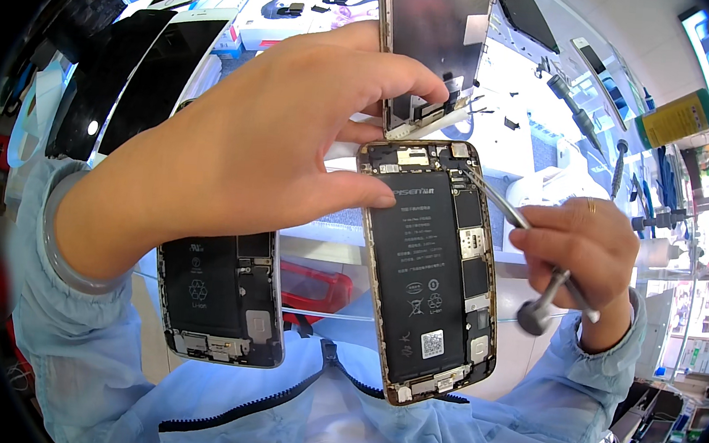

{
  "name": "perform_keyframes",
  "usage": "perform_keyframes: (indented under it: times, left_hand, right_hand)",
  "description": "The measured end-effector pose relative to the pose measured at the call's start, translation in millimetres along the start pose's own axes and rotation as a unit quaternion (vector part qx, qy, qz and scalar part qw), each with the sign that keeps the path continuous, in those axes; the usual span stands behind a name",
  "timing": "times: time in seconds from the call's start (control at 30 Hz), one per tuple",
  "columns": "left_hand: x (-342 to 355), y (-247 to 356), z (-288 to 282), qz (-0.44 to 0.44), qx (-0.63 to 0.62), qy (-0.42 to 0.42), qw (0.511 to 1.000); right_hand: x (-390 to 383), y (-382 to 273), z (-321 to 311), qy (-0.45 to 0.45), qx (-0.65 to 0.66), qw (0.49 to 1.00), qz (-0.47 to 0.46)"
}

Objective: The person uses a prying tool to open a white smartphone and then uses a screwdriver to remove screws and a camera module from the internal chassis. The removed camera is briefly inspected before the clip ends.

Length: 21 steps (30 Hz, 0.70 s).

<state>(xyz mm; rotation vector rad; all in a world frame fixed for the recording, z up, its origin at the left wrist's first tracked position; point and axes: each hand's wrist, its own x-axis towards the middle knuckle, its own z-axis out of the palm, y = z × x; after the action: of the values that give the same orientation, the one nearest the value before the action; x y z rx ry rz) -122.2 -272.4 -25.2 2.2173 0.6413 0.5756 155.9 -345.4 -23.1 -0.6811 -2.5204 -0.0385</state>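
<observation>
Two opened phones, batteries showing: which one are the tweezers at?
The right phone, gold-rimmed: the tweezers point in near its top right corner. The left phone has a grey rim and is partly hidden by the left forearm.

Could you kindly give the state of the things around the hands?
Open phone: battery and circuitry exposed
Screen: beyond open phone, not covering it
Second phone: also uncovered
Tweezers: held, tips at open phone
Left hand: spread, thumb on open phone
Right hand: closed on tweezers

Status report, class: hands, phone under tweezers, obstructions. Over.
Right hand: tweezers, tips at opened phone. Left hand: at its edge and raised screen. Nothing visibly blocking tips.
</observation>
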Motion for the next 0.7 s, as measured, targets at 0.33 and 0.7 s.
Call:
perform_keyframes:
  times: [0.33, 0.7]
  left_hand:
    - [0.7, -0.7, 0.2, -0.001, -0.014, -0.005, 1.0]
    - [0.3, -0.2, -0.9, -0.001, 0.002, -0.011, 1.0]
  right_hand:
    - [-1.7, -16.4, 6.7, 0.016, -0.236, 0.969, -0.065]
    - [0.6, -13.0, -1.5, 0.032, -0.024, 0.998, 0.05]
